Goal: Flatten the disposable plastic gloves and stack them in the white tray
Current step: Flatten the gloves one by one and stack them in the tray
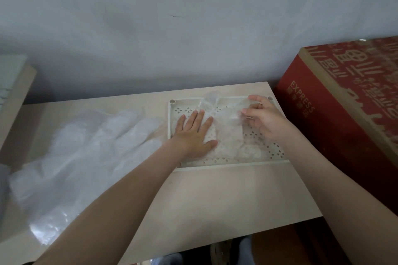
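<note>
My left hand (193, 133), fingers spread flat, pins the glove (228, 135) inside the white tray (226, 163) so my right hand (263, 118), pinching it toward the tray's far edge, can pull wrinkles out.

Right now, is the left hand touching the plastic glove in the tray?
Touching. The head view shows the left hand flat on the plastic glove, pressing it into the white tray.

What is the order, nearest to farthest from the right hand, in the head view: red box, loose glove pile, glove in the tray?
1. glove, pinched by the right hand.
2. red box, just right.
3. loose glove pile, far left.
</note>
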`<state>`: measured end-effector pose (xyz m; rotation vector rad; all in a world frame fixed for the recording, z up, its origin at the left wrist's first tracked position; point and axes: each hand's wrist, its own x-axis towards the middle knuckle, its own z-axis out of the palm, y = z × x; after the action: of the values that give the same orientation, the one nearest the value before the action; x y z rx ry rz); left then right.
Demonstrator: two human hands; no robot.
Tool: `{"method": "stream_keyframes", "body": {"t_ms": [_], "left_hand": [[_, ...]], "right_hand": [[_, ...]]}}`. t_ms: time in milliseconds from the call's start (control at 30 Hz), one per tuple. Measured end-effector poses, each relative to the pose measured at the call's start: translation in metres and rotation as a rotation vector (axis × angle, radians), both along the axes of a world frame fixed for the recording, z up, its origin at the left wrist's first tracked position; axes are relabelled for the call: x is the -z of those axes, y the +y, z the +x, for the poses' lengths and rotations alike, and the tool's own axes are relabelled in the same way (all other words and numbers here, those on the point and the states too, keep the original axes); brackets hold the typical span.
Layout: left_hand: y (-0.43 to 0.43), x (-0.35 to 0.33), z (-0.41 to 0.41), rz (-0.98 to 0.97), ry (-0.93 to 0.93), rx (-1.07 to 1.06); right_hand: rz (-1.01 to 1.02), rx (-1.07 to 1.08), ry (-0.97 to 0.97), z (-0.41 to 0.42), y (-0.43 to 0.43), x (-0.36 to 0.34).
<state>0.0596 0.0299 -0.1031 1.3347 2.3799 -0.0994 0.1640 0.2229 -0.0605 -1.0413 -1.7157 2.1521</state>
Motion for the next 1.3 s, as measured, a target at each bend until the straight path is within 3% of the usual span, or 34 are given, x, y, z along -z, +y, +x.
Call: {"method": "stream_keyframes", "body": {"t_ms": [133,333,533,667,800,1100,1300], "left_hand": [[0.0,-0.001,0.0,-0.009,-0.002,0.002],[0.001,-0.002,-0.002,-0.034,-0.016,0.008],[0.001,-0.002,-0.001,-0.035,-0.017,0.008],[0.001,-0.003,-0.001,-0.037,-0.022,0.005],[0.002,-0.004,-0.001,-0.047,-0.021,0.006],[0.002,-0.005,0.003,-0.054,0.016,0.006],[0.002,-0.005,0.001,-0.062,0.006,0.012]], "right_hand": [[-0.077,-0.01,0.028,0.001,-0.001,-0.003],[0.12,-0.019,-0.005,0.006,0.009,-0.008],[0.156,0.012,-0.113,0.012,0.012,-0.007],[0.036,-0.031,-0.16,0.006,0.002,-0.002],[0.165,-0.126,-0.196,-0.004,-0.008,0.006],[0.259,-0.089,-0.168,0.001,-0.002,0.003],[0.439,-0.143,-0.197,0.019,0.015,-0.003]]}}
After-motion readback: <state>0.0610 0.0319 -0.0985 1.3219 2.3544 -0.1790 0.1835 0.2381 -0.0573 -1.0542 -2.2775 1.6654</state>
